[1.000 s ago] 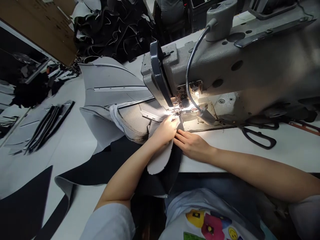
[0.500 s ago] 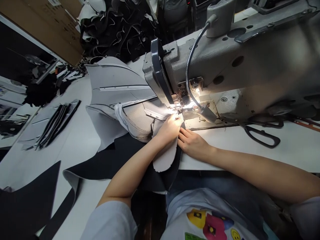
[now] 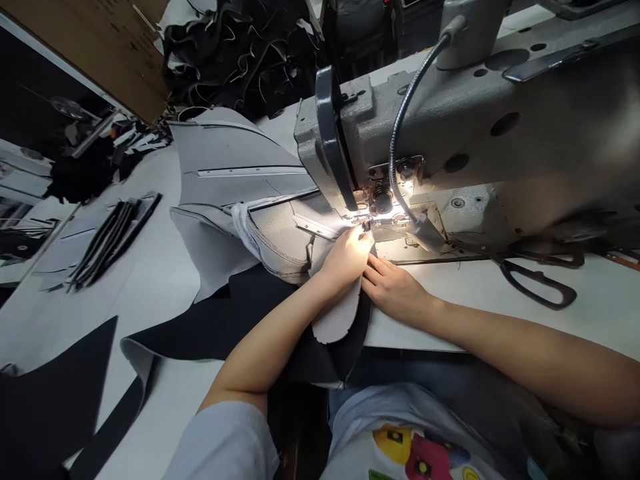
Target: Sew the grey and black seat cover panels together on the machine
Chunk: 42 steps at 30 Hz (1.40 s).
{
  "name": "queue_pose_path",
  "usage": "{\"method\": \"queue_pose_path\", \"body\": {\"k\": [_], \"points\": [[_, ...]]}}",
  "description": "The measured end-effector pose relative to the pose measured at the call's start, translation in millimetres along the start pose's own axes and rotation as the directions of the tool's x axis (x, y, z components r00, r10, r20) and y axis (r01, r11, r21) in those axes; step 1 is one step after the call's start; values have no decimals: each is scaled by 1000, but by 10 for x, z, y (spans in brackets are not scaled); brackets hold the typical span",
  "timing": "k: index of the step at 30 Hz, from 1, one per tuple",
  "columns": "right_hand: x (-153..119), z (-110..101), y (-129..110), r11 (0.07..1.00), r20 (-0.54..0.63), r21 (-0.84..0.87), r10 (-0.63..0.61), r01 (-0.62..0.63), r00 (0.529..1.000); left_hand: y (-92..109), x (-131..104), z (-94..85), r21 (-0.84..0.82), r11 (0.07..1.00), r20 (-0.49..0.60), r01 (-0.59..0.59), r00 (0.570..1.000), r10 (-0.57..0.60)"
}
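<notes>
My left hand is closed, thumb and fingers pinching layered fabric close to the needle area of a sewing machine. A pale grey fabric flap hangs below that wrist, over black fabric. Just to the right, my right hand grips the edge of the black fabric; its fingertips are partly hidden by the layers. The sewn grey piece, with mesh and a white strip, spreads left from the needle. Under the lit presser foot, the exact stitching point is hidden by my left fingers.
Black-handled scissors lie on the table to the right, beside the machine bed. A bendable lamp hangs by the needle. Stacked fabric pieces lie at left, a dark fabric heap behind, and a cardboard box at far left.
The view has shifted slightly, so the machine appears farther right and a little lower. Both hands keep nearly the same hold beside the needle; any fabric feed is too small to tell.
</notes>
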State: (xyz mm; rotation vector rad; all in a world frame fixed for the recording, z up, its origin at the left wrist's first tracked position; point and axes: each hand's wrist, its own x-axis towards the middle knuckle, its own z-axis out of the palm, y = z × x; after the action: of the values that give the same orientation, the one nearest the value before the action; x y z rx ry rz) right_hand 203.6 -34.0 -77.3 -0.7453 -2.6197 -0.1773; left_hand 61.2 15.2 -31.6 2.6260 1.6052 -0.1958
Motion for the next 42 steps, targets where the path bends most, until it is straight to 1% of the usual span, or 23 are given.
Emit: {"method": "queue_pose_path", "body": {"k": [2,4,6,10,12,16,20,24,29,33,36,39,40,42], "points": [[-10,-13,-19,1000,-13,-5,-7,7,1000,-17,-12,-16,7,999,3,-50,999,50],[-27,-34,-57,1000,-24,-5,-15,15,1000,-36,-33,-38,-3,997,-6,-73,997,73],[-46,-57,-110,999,-27,-1,-34,34,999,-48,-54,-61,-30,997,-5,-66,998,66],[-66,-75,-225,996,-9,38,-78,78,997,-36,-85,-91,-42,998,36,-36,999,37],[-62,-67,-270,996,-8,59,-73,74,997,-22,-102,-93,-33,999,40,-12,999,14],[-43,-37,-330,996,-21,79,-35,37,999,-22,-149,-76,-15,999,22,-28,999,28],[-29,-5,-345,993,41,107,-57,52,998,-39,-187,-59,-16,999,27,-45,999,46],[-26,27,-316,976,91,202,-104,84,990,-24,-195,-56,-27,999,39,-31,999,32],[-5,46,-277,954,118,287,-125,86,985,5,-146,-35,-37,999,5,23,1000,-23],[65,56,-244,951,194,306,-111,47,975,31,-73,-10,-13,1000,-26,16,1000,-16],[127,71,-235,949,251,316,-87,3,964,85,-101,-52,58,998,0,1,1000,-1],[168,86,-274,933,258,360,-108,8,960,157,-224,-166,174,984,43,37,998,-45],[175,91,-298,925,246,379,-133,31,960,175,-269,-211,203,978,83,46,995,-64],[185,106,-350,911,208,406,-174,77,963,188,-333,-291,225,972,221,64,969,-114]]}}
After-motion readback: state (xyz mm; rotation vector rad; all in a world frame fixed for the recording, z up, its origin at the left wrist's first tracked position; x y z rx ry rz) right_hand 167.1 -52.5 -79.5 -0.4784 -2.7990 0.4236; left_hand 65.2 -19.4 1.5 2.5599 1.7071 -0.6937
